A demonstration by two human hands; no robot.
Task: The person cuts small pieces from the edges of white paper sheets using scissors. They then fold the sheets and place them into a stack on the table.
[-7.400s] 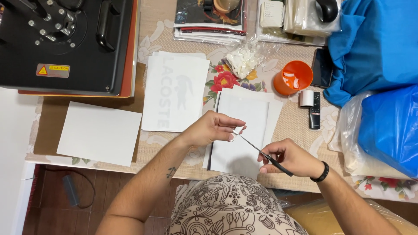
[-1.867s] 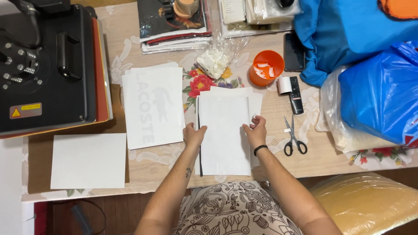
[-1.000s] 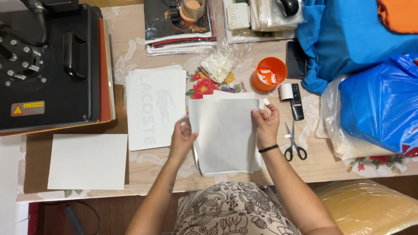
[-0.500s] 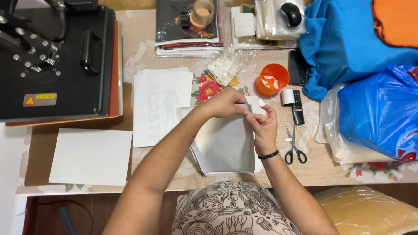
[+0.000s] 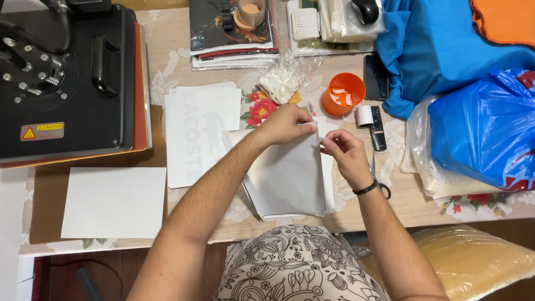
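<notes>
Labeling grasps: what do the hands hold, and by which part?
Both hands, left hand and right hand, pinch the top sheet of the paper stack at its far top-right corner, grip points close together.

Head view. Left hand (image 5: 284, 124) and right hand (image 5: 341, 149) meet at the top edge of a stack of white sheets (image 5: 287, 178), centre of frame, fingers pinching the upper right corner. Black scissors (image 5: 383, 188) partly hidden behind right wrist. Orange cup (image 5: 343, 93) and black remote (image 5: 378, 128) just above right hand. Heat press (image 5: 67, 78) fills upper left. Blank white sheet (image 5: 114, 202) lower left. Printed transfer sheet (image 5: 202, 132) left of centre. Blue plastic bag (image 5: 485, 131) at right.
</notes>
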